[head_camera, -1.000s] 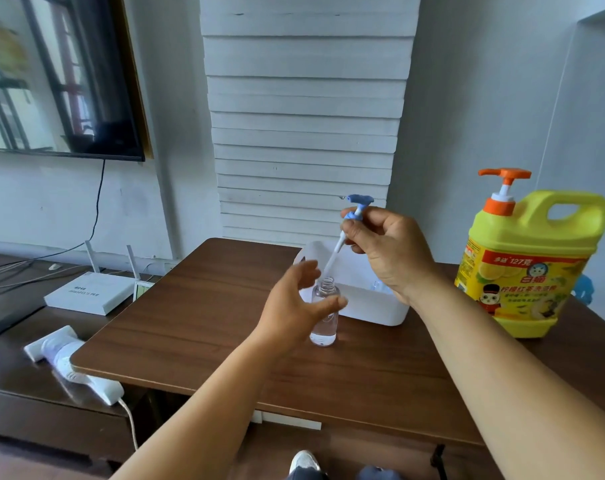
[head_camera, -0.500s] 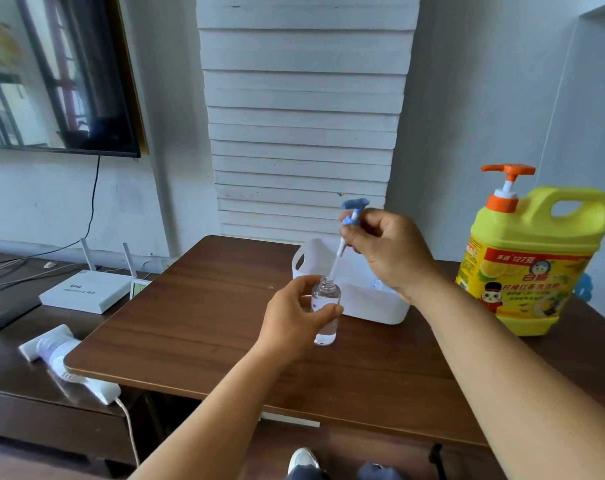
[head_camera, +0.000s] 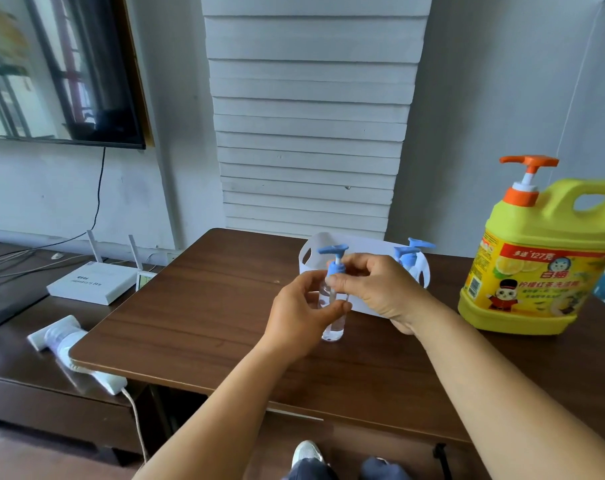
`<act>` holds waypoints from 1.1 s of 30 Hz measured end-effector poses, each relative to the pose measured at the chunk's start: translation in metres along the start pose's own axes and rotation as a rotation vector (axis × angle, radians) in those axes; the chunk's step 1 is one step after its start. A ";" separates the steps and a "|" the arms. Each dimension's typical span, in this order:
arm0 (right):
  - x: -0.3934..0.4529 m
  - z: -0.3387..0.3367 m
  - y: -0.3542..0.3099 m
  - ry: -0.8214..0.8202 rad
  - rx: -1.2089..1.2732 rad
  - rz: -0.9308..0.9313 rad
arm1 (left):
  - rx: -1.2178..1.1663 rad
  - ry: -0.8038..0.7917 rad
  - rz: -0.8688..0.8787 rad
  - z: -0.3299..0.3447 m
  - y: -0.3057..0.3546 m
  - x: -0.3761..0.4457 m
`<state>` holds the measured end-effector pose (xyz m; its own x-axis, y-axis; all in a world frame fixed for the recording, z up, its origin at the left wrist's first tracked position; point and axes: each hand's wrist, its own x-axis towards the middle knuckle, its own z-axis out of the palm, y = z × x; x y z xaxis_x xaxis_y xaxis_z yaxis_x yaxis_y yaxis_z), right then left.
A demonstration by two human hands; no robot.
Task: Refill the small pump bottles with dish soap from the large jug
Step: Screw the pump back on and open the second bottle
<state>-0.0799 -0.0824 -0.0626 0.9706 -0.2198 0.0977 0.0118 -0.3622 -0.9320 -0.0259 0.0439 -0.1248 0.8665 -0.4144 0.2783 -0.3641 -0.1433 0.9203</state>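
- On the brown table [head_camera: 197, 306], just in front of the white plastic basket [head_camera: 315, 247], a small clear pump bottle [head_camera: 334, 329] stands upright, with only a shallow layer of clear liquid visible near its base.
- A second ago the blue pump head [head_camera: 333, 252] was held well above the bottle, its dip tube only entering the open neck; now the tube is down inside and the collar sits at the neck.
- Left hand [head_camera: 303, 315]: fingers curled around the bottle's body, steadying it, where a second ago they were open and just closing in.
- Right hand [head_camera: 377, 289]: thumb and fingertips pinched narrowly on the pump collar, which reads as the start of screwing it down. Whether the thread has caught cannot be told.
- Judgement: this bottle is being closed, so it is either finished or being reassembled; its level looks low, so how full it counts as is unclear.
- Two more blue-topped pump bottles [head_camera: 410, 258] stand in the basket's right end, likely next.
- Well to the right, apart from both hands, the yellow dish soap jug [head_camera: 536, 271] stands upright with its orange pump [head_camera: 528, 174] on.
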 end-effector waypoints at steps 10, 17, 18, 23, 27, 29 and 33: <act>0.002 0.001 -0.004 -0.020 0.210 0.013 | 0.019 0.010 0.005 0.000 -0.001 0.001; 0.005 0.003 -0.002 -0.032 0.189 0.030 | 0.026 0.013 0.003 0.000 -0.002 0.000; 0.006 0.002 -0.001 -0.029 0.216 0.024 | 0.024 0.012 0.001 0.000 -0.001 0.000; 0.007 0.003 0.000 -0.005 0.139 0.015 | 0.040 0.003 0.004 -0.001 0.001 -0.001; 0.009 0.000 0.002 0.036 0.116 -0.014 | 0.037 -0.003 -0.005 -0.001 0.001 -0.001; 0.009 -0.001 0.003 0.040 0.085 -0.008 | 0.032 -0.006 -0.002 -0.001 0.000 -0.001; 0.007 -0.001 0.004 0.011 0.119 -0.012 | 0.032 0.000 -0.009 -0.002 0.001 -0.001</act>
<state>-0.0730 -0.0862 -0.0656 0.9676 -0.2265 0.1119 0.0521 -0.2546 -0.9656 -0.0262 0.0454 -0.1237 0.8699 -0.4126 0.2701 -0.3671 -0.1760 0.9134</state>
